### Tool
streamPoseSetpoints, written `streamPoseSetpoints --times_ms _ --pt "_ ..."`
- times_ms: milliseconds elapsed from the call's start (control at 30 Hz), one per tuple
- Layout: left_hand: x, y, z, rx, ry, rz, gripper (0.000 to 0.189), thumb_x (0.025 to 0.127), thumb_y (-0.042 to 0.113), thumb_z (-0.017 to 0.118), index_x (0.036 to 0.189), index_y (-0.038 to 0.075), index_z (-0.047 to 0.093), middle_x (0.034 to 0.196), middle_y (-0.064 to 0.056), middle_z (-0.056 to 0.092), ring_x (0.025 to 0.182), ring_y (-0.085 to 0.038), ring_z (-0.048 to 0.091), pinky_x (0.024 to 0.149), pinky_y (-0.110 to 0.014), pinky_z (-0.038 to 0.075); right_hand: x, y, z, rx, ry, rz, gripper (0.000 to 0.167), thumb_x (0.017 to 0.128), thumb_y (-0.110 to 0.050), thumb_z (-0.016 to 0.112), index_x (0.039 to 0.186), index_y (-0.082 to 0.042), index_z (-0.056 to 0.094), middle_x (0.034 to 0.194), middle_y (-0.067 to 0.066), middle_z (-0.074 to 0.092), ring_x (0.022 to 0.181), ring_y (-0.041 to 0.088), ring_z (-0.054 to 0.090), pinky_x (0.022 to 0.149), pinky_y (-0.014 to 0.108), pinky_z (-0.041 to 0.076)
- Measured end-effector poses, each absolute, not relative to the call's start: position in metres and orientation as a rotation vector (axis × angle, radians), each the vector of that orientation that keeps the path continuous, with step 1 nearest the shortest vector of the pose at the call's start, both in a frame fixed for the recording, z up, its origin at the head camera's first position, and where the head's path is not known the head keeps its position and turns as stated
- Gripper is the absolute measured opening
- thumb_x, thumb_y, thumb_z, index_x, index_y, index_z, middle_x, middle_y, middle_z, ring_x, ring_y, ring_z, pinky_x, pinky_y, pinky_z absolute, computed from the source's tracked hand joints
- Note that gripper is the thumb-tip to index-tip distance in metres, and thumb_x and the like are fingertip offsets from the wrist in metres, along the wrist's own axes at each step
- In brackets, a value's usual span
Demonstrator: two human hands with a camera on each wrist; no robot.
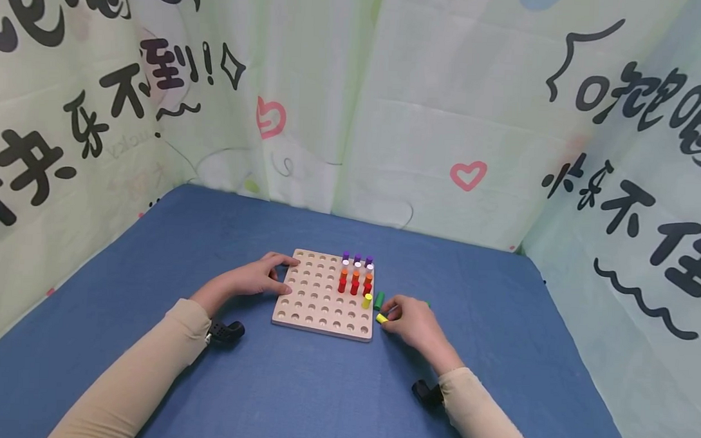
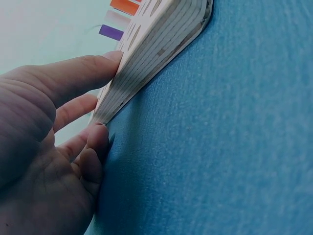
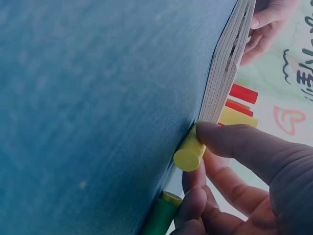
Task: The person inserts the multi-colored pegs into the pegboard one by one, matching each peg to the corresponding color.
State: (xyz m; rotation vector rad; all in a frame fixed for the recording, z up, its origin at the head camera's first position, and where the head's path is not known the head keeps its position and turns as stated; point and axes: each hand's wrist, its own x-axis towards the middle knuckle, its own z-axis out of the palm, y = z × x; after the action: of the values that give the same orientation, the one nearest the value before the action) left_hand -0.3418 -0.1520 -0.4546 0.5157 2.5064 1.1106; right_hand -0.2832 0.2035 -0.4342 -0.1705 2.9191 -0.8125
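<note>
A square wooden pegboard [image 1: 318,305] lies on the blue tabletop. Purple pegs [image 1: 357,258], orange pegs [image 1: 356,275], red pegs [image 1: 354,287] and one yellow peg [image 1: 367,301] stand in holes near its far right corner. My left hand [image 1: 281,274] rests against the board's left edge, thumb along the side [image 2: 146,58] and fingers fairly straight. My right hand [image 1: 389,314] pinches a second yellow peg [image 3: 188,152] between thumb and forefinger, right at the board's right edge [image 3: 222,78]. A green peg [image 1: 379,300] lies beside that hand, seen also in the right wrist view [image 3: 161,218].
The blue table surface [image 1: 298,385] stretches out on all sides of the board. Printed cloth walls [image 1: 389,104] close in the back and both sides. A bit of green [image 1: 427,304] shows just right of my right hand. Black wrist mounts [image 1: 226,332] sit by both sleeves.
</note>
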Motion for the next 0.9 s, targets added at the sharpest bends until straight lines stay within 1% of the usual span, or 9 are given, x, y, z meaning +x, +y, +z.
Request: streamPoseSetpoints --times_ms 133,267,333,400,467,600,800,900 --pt "-0.342 -0.152 -0.456 0.519 2.508 1.109 0.069 0.1 0.032 0.071 0.159 0.015 0.04 0.153 -0.018 0.032 0.099 -0.025 0.047 0.082 -0.04 0.04 -0.284 0.203 -0.434 -0.16 2.917 -0.818 0.022 0.087 -0.007 0.078 0.109 -0.005 0.074 0.089 0.005 0.069 0.074 0.017 0.058 0.063 0.029 0.048" --pt "-0.343 -0.152 -0.457 0.52 2.506 1.112 0.069 0.1 0.032 0.071 0.159 0.015 0.04 0.153 -0.018 0.032 0.1 -0.025 0.047 0.082 -0.04 0.04 -0.284 0.202 -0.432 -0.125 2.908 -0.9 0.032 0.088 -0.005 0.075 0.12 -0.004 0.069 0.091 0.007 0.067 0.075 0.019 0.058 0.064 0.03 0.048" --pt "-0.343 -0.153 -0.458 0.518 2.507 1.114 0.069 0.1 0.032 0.071 0.159 0.015 0.04 0.153 -0.017 0.032 0.099 -0.025 0.047 0.082 -0.04 0.04 -0.284 0.202 -0.43 -0.125 2.909 -0.942 0.037 0.09 -0.004 0.073 0.126 -0.005 0.066 0.092 0.008 0.066 0.075 0.019 0.058 0.065 0.03 0.048" --pt "-0.343 -0.153 -0.458 0.518 2.509 1.115 0.069 0.1 0.032 0.071 0.159 0.015 0.04 0.152 -0.017 0.032 0.099 -0.025 0.047 0.082 -0.04 0.04 -0.284 0.201 -0.428 -0.136 2.915 -0.973 0.038 0.091 -0.004 0.071 0.129 -0.007 0.064 0.092 0.009 0.066 0.076 0.02 0.057 0.065 0.031 0.048" --pt "-0.342 -0.153 -0.457 0.523 2.508 1.116 0.069 0.1 0.032 0.071 0.159 0.015 0.04 0.152 -0.017 0.032 0.099 -0.025 0.047 0.083 -0.041 0.04 -0.283 0.199 -0.426 -0.146 2.924 -0.987 0.035 0.092 -0.004 0.07 0.127 -0.009 0.066 0.094 0.008 0.066 0.076 0.02 0.057 0.064 0.03 0.048" --pt "-0.342 -0.153 -0.456 0.528 2.509 1.113 0.069 0.1 0.032 0.071 0.159 0.014 0.04 0.153 -0.018 0.032 0.1 -0.025 0.047 0.083 -0.041 0.039 -0.282 0.197 -0.423 -0.15 2.921 -1.01 0.026 0.093 -0.006 0.069 0.118 -0.012 0.072 0.095 0.008 0.066 0.078 0.02 0.057 0.064 0.031 0.048" --pt "-0.341 -0.153 -0.456 0.523 2.506 1.122 0.069 0.1 0.031 0.071 0.159 0.013 0.04 0.152 -0.019 0.032 0.098 -0.025 0.046 0.082 -0.04 0.039 -0.281 0.193 -0.419 -0.152 2.934 -1.069 0.02 0.09 -0.003 0.069 0.109 -0.008 0.073 0.099 0.008 0.067 0.087 0.022 0.061 0.073 0.034 0.054" --pt "-0.341 -0.153 -0.455 0.52 2.501 1.13 0.069 0.1 0.03 0.071 0.159 0.013 0.04 0.151 -0.019 0.032 0.097 -0.025 0.046 0.082 -0.041 0.039 -0.282 0.19 -0.418 -0.153 2.937 -1.105 0.018 0.09 -0.003 0.07 0.107 -0.007 0.073 0.099 0.009 0.068 0.089 0.022 0.062 0.074 0.035 0.055"
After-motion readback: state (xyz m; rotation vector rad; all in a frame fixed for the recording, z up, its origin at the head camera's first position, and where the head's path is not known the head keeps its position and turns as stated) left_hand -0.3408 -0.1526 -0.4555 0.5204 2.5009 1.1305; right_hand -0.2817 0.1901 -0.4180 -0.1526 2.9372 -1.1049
